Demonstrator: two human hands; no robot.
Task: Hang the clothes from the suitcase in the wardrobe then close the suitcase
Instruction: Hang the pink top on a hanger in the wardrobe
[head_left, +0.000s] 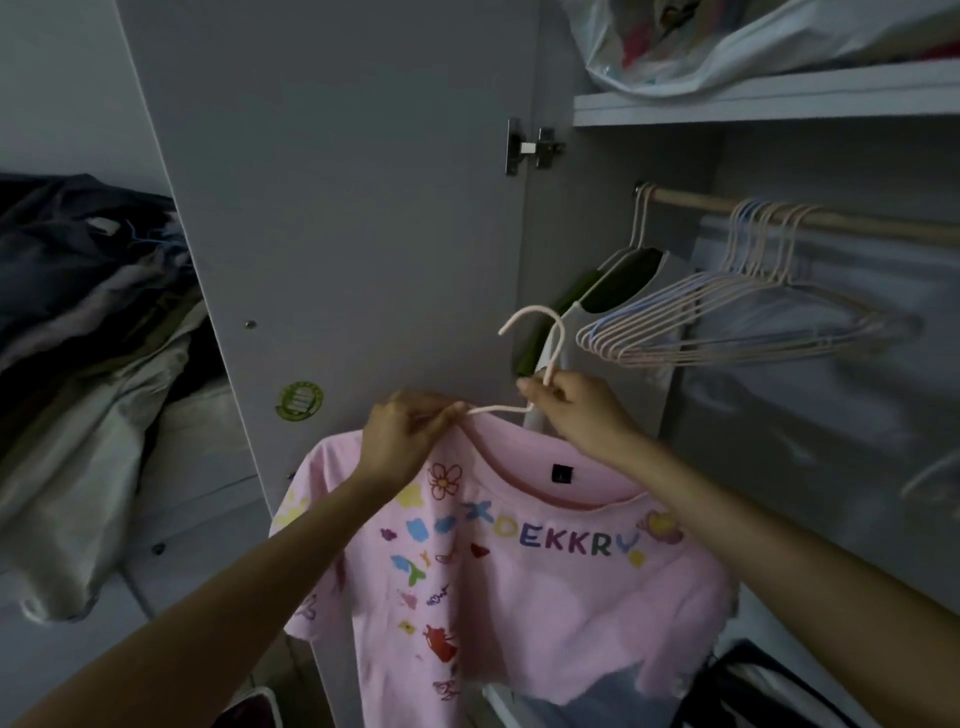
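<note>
The pink T-shirt (519, 582) hung low in the middle of the view, in front of the open wardrobe door (332, 208), partly threaded onto a pale hanger (540, 353). The right hand (576, 410) pinched the hanger's neck just below the hook, thumb and fingers curled tight around the wire. The left hand (410, 436), at nine o'clock from it, gripped the collar fabric and drew it over the hanger's arm. To finish well, the left shoulder seam probably needed seating squarely on the wire before lifting toward the rail (810, 213) at two o'clock, into the gap beside the empty hangers (737, 322). The suitcase could not be identified.
</note>
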